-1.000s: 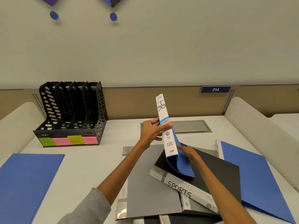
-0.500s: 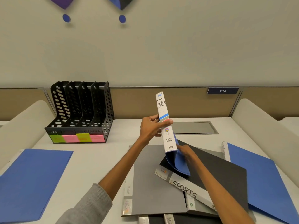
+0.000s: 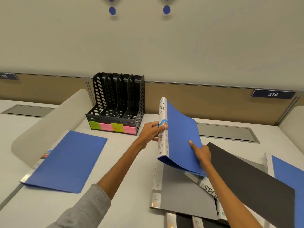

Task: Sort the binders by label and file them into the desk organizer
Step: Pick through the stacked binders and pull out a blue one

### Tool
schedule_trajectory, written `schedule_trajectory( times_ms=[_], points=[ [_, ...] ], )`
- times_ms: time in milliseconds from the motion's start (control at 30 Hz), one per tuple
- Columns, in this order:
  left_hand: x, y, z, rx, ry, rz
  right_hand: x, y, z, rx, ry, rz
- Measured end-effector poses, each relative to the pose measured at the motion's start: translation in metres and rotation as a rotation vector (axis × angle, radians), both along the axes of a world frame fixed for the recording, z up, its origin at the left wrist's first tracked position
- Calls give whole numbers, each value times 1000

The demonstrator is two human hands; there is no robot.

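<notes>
A blue binder (image 3: 179, 135) with a white spine marked HR stands upright above the desk. My left hand (image 3: 152, 132) grips its spine about halfway up. My right hand (image 3: 201, 153) holds the lower right edge of its cover, thumb on the blue face. The black desk organizer (image 3: 118, 102) with four slots and green and pink sticky labels stands at the back, left of the binder. Below the binder lie a grey binder (image 3: 184, 195), a black binder (image 3: 246, 178) and one with a SPORTS spine (image 3: 209, 188).
Another blue binder (image 3: 65, 160) lies flat on the left of the desk, and a third blue binder (image 3: 289, 175) at the right edge. Curved white dividers (image 3: 49, 125) flank the desk. A grey cable hatch (image 3: 227, 132) sits behind the pile. More spines poke out at the bottom.
The view has swung left, so the organizer is now nearer the centre. The HR binder has turned, showing its blue cover, and my right hand has shifted to the cover's lower edge.
</notes>
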State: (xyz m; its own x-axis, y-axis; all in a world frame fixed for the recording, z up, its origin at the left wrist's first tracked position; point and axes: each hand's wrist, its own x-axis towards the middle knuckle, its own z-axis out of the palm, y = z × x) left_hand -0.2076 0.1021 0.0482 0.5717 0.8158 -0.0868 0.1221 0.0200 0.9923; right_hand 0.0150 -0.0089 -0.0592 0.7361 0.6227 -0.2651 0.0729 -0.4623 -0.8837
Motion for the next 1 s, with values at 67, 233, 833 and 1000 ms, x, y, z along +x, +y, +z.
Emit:
schedule_trajectory(
  times_ms=[67, 233, 833, 1000],
  points=[
    [-25, 10, -9, -13, 37, 15, -19, 12, -1, -12, -46, -35],
    [-84, 29, -30, -40, 87, 52, -77, 44, 1, 11, -141, -90],
    [-353, 100, -79, 75, 257, 627, -362, 146, -40, 105, -2, 201],
    [-411, 118, -82, 96, 359, 691, -422, 161, -52, 48, -10, 314]
  ],
)
